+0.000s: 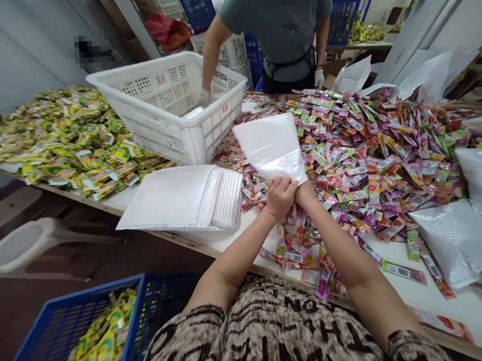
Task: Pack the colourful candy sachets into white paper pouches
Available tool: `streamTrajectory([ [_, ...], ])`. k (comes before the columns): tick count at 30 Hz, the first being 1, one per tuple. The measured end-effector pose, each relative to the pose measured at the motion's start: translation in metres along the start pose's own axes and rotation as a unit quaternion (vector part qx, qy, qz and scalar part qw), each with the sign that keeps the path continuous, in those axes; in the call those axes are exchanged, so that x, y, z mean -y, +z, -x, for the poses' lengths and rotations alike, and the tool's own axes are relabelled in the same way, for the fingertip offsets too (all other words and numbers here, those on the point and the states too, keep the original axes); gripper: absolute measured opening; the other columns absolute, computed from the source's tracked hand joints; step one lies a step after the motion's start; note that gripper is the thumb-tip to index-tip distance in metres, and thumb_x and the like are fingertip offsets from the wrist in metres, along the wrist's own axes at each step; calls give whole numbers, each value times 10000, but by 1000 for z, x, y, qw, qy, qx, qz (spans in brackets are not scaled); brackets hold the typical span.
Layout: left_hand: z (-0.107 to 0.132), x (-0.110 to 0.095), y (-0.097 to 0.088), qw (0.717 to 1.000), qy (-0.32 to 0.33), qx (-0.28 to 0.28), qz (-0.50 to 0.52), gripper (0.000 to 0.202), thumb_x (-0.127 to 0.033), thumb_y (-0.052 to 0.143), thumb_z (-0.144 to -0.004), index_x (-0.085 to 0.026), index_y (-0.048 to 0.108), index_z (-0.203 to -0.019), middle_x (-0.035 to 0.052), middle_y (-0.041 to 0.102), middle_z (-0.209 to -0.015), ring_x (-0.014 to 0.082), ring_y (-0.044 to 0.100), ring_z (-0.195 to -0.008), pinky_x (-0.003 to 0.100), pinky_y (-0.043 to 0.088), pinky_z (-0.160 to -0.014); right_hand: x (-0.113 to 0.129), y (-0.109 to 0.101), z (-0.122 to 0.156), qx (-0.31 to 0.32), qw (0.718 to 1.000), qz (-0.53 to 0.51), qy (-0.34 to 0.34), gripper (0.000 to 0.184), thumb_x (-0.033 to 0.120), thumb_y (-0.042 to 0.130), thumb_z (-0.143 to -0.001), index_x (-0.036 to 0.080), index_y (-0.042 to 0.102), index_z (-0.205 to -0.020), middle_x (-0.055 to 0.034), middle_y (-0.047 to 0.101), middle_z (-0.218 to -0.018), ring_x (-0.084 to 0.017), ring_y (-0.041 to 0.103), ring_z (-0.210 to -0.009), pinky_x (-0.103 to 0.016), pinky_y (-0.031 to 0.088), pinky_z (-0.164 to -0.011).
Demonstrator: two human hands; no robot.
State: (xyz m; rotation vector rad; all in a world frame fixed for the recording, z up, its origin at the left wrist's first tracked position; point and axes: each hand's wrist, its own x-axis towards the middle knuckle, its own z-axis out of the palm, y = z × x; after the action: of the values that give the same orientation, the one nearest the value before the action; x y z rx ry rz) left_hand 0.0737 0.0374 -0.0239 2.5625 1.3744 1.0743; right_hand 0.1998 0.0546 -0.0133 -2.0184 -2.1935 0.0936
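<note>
My left hand (282, 197) is closed on the near edge of a white bubble mailer (270, 143), held over the pile of candy packets. Close beside it, my right hand (305, 192) is at the same edge; the mailer and my left hand hide its fingers. To the left lies a stack of white bubble mailers (168, 198), with its layered edges facing right. Small pink, purple and green candy packets (354, 162) spread around and beneath my hands.
A white plastic crate (199, 134) stands behind the mailer stack, and a co-worker's gloved hand (205, 97) reaches into it. Yellow packets (67, 136) cover the table's left. Filled silvery-white mailers (452, 238) lie at right. A blue crate (48, 306) and white stool (43, 228) stand below.
</note>
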Motion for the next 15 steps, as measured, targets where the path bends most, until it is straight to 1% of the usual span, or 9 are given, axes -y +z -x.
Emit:
streamTrajectory([
  [1,1,0,1,998,-36,-44,12,324,-343,552,-980,-215,670,-1254,162,661,-1238,303,564,-1246,474,347,-1116,-6,-1,3,-22,999,-14,24,474,264,431,-995,110,612,-1406,-170,734,-1208,-281,666,-1162,-370,525,-1018],
  [3,3,5,4,984,-123,-123,47,633,-459,683,-890,-170,545,-1436,217,537,-1461,365,428,-1431,530,277,-1197,-17,0,9,-86,991,-73,68,519,273,406,-994,116,557,-1466,-162,697,-1299,-261,608,-1277,-402,474,-1114],
  [4,3,9,7,976,-148,-135,83,751,-490,710,-860,-148,485,-1489,231,478,-1529,375,370,-1484,535,266,-1219,-21,0,12,-121,983,-113,83,534,272,407,-984,112,545,-1474,-162,680,-1330,-249,572,-1328,-417,428,-1167],
  [5,3,13,11,972,-151,-123,134,793,-495,696,-866,-139,436,-1526,229,442,-1572,363,346,-1511,522,274,-1231,-24,1,14,-151,972,-153,91,544,272,415,-970,107,545,-1472,-163,668,-1351,-239,537,-1370,-429,377,-1211],
  [6,2,17,16,967,-138,-95,193,763,-468,647,-902,-141,408,-1548,213,435,-1594,336,356,-1518,498,294,-1237,-26,1,16,-173,963,-187,94,551,280,422,-958,104,550,-1464,-165,659,-1364,-233,507,-1401,-440,336,-1239],
  [9,-2,25,31,940,-93,-12,328,603,-276,493,-949,-149,458,-1538,150,499,-1578,254,458,-1476,420,328,-1248,-26,-2,19,-209,935,-265,106,592,333,435,-932,88,533,-1462,-181,619,-1412,-230,467,-1440,-458,301,-1259],
  [10,-4,26,35,933,-100,-9,346,599,-212,478,-922,-147,495,-1517,136,514,-1571,241,473,-1467,404,320,-1256,-25,-3,20,-223,922,-296,112,624,350,440,-922,72,508,-1476,-193,600,-1432,-230,470,-1438,-454,309,-1255],
  [13,-8,26,42,915,-160,-43,367,662,-81,470,-807,-149,582,-1455,101,555,-1540,221,510,-1440,380,318,-1262,-21,-3,22,-250,880,-387,119,715,354,449,-887,38,415,-1528,-214,581,-1446,-232,522,-1394,-439,370,-1220],
  [15,-10,25,43,892,-209,-68,394,677,-62,468,-780,-166,607,-1435,81,596,-1501,221,540,-1409,394,346,-1246,-20,-2,26,-226,876,-417,85,735,317,480,-839,61,425,-1526,-199,614,-1409,-240,565,-1349,-432,425,-1177],
])
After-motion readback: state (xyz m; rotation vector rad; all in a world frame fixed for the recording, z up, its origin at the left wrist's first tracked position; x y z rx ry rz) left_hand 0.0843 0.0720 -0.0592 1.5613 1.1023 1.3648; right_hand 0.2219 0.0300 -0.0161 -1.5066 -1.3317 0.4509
